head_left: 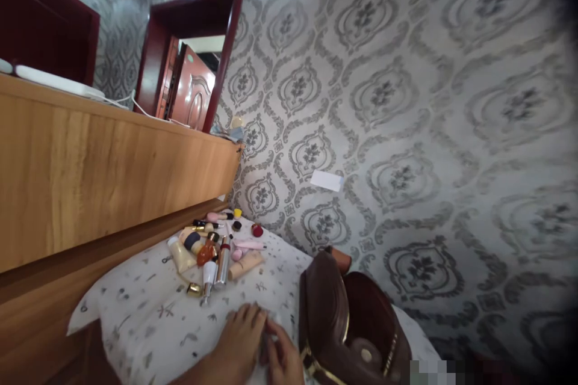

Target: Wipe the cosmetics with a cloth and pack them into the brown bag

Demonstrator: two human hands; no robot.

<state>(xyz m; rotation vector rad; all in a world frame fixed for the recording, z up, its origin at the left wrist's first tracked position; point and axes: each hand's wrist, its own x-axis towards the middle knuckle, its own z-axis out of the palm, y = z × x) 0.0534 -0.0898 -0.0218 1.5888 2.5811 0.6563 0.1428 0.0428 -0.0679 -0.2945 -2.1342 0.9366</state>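
My left hand [241, 337] is over the patterned white cloth [149, 313], its fingers bent and close together. My right hand [284, 354] meets it, fingertips by the left fingers; a small greyish thing seems to be between them, too blurred and covered to name. Just right of my hands stands an open brown handbag [323, 307] with a gold zip. Beyond them lies a group of cosmetics: a cream tube [182, 255], a silver tube [223, 261], a white and silver bottle [208, 280], a beige tube [246, 265], an amber bottle [206, 252] and a gold cap [194, 290].
A wooden panel [112, 174] runs along the left, with a white power strip [58, 81] and cables on top. The patterned wall [383, 90] rises behind the cloth. A red round container [257, 230] and a yellow cap [237, 213] lie near the wall.
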